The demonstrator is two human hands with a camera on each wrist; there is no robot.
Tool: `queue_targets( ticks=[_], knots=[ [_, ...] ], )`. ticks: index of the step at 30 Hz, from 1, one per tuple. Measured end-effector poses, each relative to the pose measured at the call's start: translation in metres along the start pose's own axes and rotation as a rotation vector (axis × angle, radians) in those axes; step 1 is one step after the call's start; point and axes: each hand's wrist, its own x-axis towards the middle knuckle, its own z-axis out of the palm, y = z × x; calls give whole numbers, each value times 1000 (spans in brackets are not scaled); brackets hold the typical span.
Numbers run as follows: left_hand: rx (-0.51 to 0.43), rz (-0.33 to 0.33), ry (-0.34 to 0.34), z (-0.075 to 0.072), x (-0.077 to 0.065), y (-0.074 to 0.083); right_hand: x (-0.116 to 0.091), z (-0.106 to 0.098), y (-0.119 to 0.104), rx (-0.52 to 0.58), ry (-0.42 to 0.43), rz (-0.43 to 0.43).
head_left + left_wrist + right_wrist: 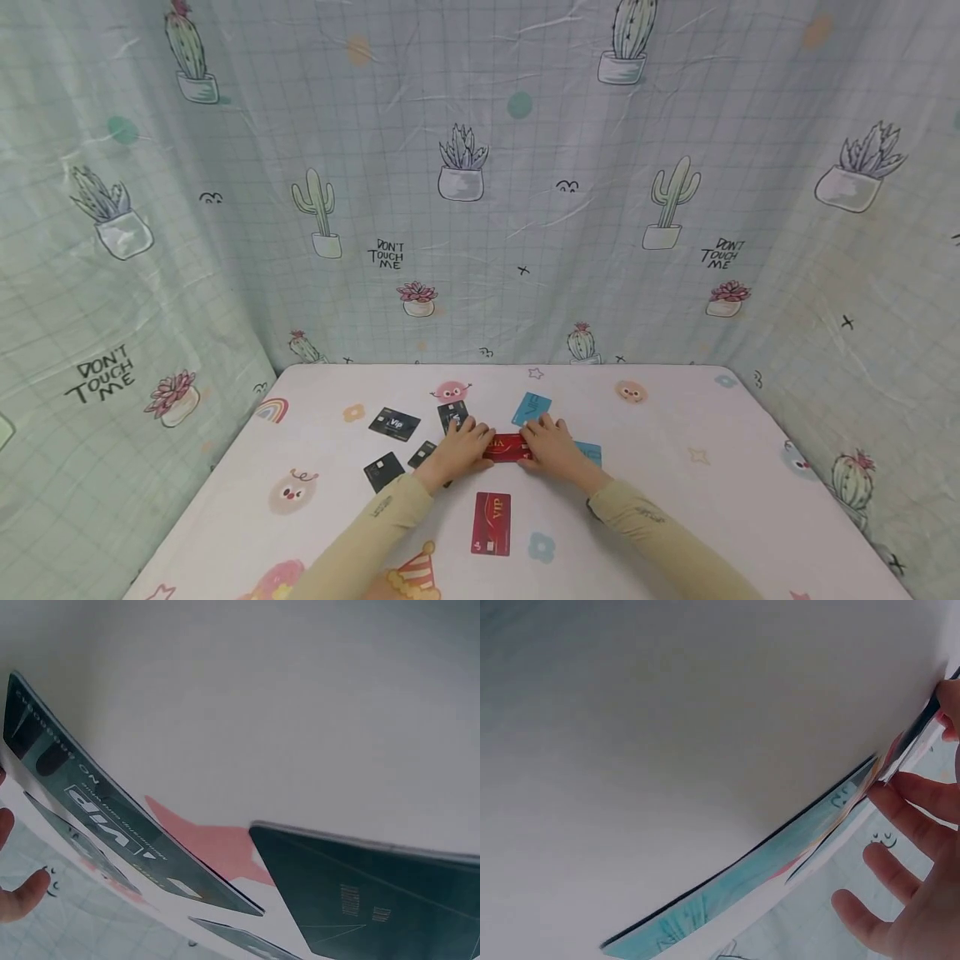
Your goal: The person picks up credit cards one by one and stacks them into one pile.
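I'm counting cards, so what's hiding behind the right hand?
In the head view, a blue card sticks out past the right hand; the rest is covered. I can't see if there's more.

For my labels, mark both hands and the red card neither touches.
Left hand (462, 448): head view, back of hand.
Right hand (553, 451): head view, back of hand.
Untouched red card (491, 524): head view, middle of its face.
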Motion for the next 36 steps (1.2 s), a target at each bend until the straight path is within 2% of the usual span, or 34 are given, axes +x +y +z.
queue_targets(
  ticks=[8,15,21,26,36],
  knots=[
    [47,-5,-3,-1,1,2,1,3,-1,6,-3,17],
    [81,-21,-36,-4,2,5,-1,2,-4,2,-10,27],
    [87,-20,-47,-8,1,5,-2,4,-2,-16,87,-21],
    [88,-11,-38,-9,0,4,-1,10,-1,-38,109,-23],
    [140,7,-22,-8,1,4,0,6,-5,-70,6,33]
  ],
)
